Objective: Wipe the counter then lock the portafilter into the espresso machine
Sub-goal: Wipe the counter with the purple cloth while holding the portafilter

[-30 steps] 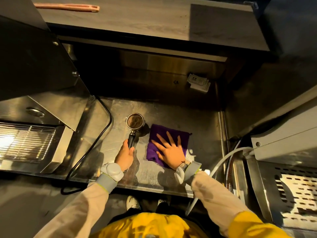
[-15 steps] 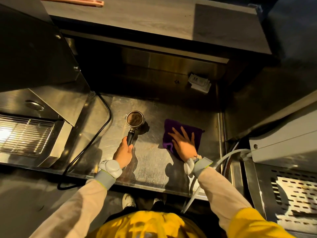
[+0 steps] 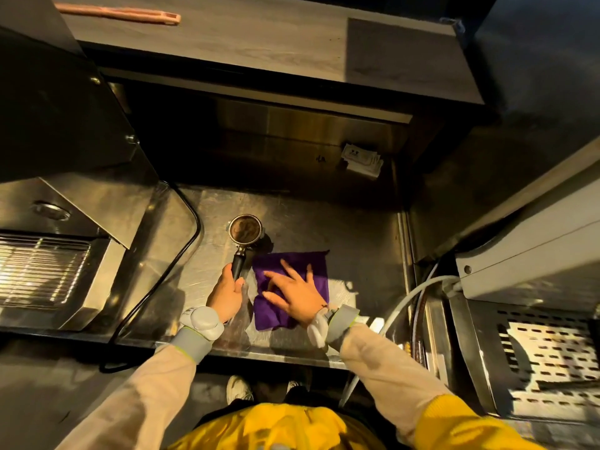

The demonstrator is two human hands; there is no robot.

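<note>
Head view: scuffed stainless-steel counter (image 3: pixel 341 222) recessed under a grey wood-grain shelf (image 3: pixel 259 37), a black cable (image 3: pixel 181 254) trailing at 9 o'clock. Left hand (image 3: pixel 226 295) clenched around the black handle of the round metal portafilter (image 3: pixel 245 232), its coffee-filled basket resting on the steel at 12 o'clock from that hand. Right hand (image 3: pixel 295 292) lies flat, fingers spread and released, pressing the purple cloth (image 3: pixel 292 287) just beside the handle at 3 o'clock.

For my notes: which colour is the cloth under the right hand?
Purple cloth, plain, under the right hand; head view.
</note>
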